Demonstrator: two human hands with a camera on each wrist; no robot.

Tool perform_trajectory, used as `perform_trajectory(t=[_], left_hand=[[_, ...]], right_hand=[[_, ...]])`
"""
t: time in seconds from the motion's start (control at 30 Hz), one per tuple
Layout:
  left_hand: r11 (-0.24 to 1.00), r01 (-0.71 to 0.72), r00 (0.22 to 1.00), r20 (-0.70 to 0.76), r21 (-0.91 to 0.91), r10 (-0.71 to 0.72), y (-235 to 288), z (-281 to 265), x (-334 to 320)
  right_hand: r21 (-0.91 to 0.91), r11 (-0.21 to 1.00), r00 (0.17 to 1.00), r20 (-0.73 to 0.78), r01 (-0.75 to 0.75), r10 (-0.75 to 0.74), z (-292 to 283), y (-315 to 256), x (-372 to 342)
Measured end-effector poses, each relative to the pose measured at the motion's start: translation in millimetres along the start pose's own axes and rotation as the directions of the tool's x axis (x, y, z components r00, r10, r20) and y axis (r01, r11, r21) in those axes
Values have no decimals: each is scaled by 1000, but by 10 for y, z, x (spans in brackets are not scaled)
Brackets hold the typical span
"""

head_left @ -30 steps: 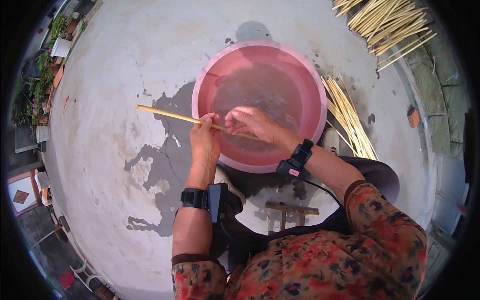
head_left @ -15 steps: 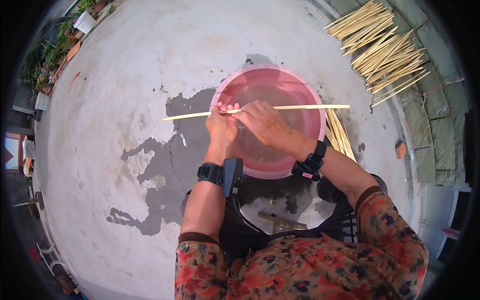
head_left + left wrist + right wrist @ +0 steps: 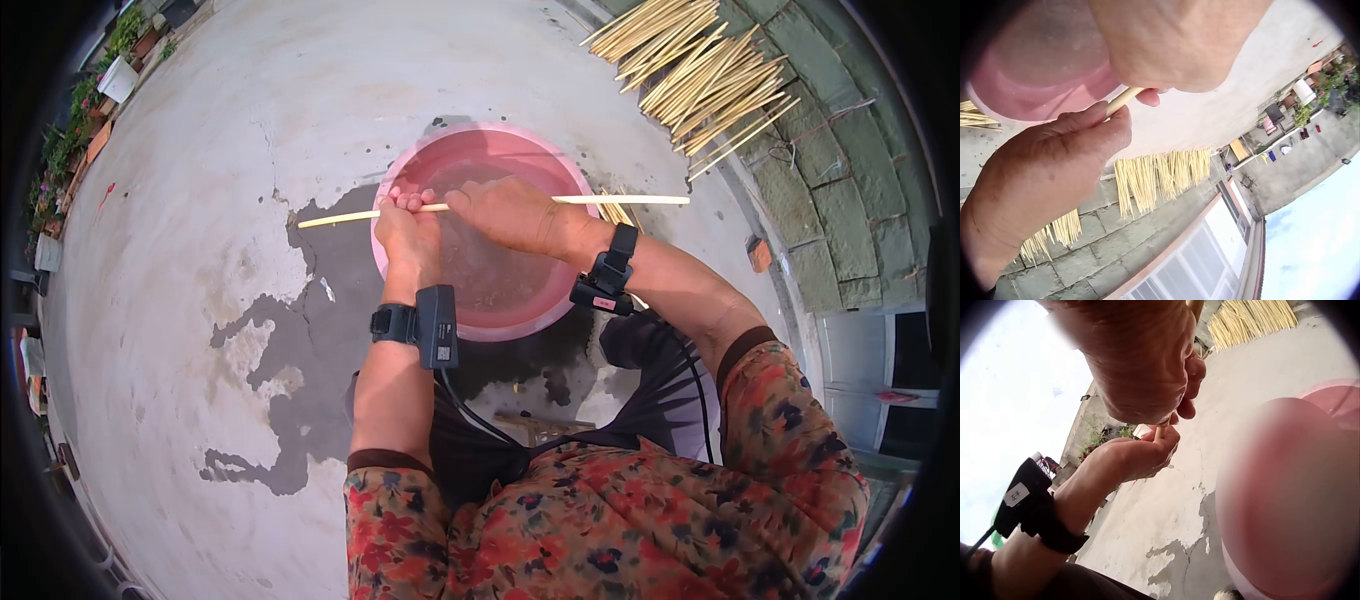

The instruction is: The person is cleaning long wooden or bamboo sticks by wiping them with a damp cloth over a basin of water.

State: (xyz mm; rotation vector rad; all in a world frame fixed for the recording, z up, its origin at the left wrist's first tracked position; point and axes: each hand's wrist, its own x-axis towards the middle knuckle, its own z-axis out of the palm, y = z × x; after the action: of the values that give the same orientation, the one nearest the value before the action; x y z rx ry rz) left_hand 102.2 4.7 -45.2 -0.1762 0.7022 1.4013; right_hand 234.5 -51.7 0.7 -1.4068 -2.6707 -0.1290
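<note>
A long pale wooden stick is held nearly level across the pink basin, its ends reaching past the rim on both sides. My left hand grips it over the basin's left side, fingers curled upward around it. Close beside, my right hand is wrapped over the stick from above, back of the hand up. In the left wrist view, the thumb and fingers of the right hand pinch the stick. The right wrist view shows the left hand around the stick just beyond the right hand.
Cloudy water fills the basin's bottom. More sticks lie on the ground behind its right side. Rows of sticks lie at the far right by stone paving. A brick piece sits at right; potted plants line the left edge.
The right hand, open beside the stick a second ago, now grips it. The stick has swung from slanting down into the basin to nearly level above it.
</note>
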Motion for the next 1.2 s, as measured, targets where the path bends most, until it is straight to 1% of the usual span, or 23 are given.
perform_trajectory(t=[0.03,0.1,0.13,0.2,0.3,0.33,0.37,0.4,0.43,0.47,0.5,0.57,0.63,0.7,0.73,0.8,0.83,0.9,0.93,1.03,1.1,1.13,1.2], left_hand=[[999,-41,998,-52,30,43,40,-6,23],[995,-93,991,-103,-25,90,264,-16,147],[993,-116,989,-98,-5,115,330,-50,199],[987,-158,981,-109,17,159,449,-124,293],[970,-226,969,-81,88,233,534,-152,311],[967,-214,970,-87,135,227,575,-219,394],[961,-205,971,-89,183,224,566,-276,433],[900,-201,976,2,386,217,524,-245,307],[794,-216,976,97,568,196,494,-213,180],[700,-154,986,158,698,60,476,-192,136],[688,-149,983,181,710,26,425,-179,102],[445,-86,992,119,891,-47,293,-176,43],[341,-96,981,147,935,-126,232,-199,69],[262,-102,969,155,960,-191,211,-227,165],[237,-107,960,162,966,-229,194,-261,168],[175,-88,957,132,981,-258,167,-304,155],[213,-92,949,150,973,-277,387,-363,12],[140,-60,951,99,988,-293,437,-377,-101],[133,-65,949,103,989,-299,456,-399,-133],[90,-115,938,139,989,-318,436,-436,-284],[-8,-165,932,153,986,-327,383,-396,-406],[-23,-157,912,136,987,-387,395,-430,-414],[-80,-130,921,91,988,-378,361,-431,-548]], right_hand=[[0,1000,1000,10,-15,15,-84,21,-35],[-4,1000,995,95,-10,10,-282,85,-132],[-5,999,994,103,-33,33,-341,173,-223],[30,1000,998,70,2,-4,-460,429,-485],[79,988,988,89,-132,125,-625,815,-979],[66,983,982,87,-173,167,-693,931,-1199],[77,949,949,96,-307,300,-754,1036,-1439],[86,897,899,103,-434,425,-806,1108,-1668],[77,881,883,91,-468,461,-843,1159,-1900],[104,814,820,119,-571,560,-859,1199,-2139],[131,733,744,149,-667,651,-844,1218,-2360],[169,653,673,119,-739,730,-688,1210,-2792],[203,511,546,189,-835,816,-451,1256,-3152],[210,412,449,181,-887,875,-133,1275,-3486],[236,325,376,222,-916,900,-5,1236,-3602],[247,236,304,289,-940,908,421,1248,-3851],[197,206,256,278,-958,926,181,994,-3752],[122,208,235,286,-970,929,326,872,-3824],[108,247,266,250,-963,931,431,809,-3854],[149,190,219,214,-971,952,576,659,-3850],[185,132,175,241,-974,955,593,620,-3811],[166,140,179,247,-976,952,629,610,-3810],[135,180,207,229,-974,951,694,594,-3776]])
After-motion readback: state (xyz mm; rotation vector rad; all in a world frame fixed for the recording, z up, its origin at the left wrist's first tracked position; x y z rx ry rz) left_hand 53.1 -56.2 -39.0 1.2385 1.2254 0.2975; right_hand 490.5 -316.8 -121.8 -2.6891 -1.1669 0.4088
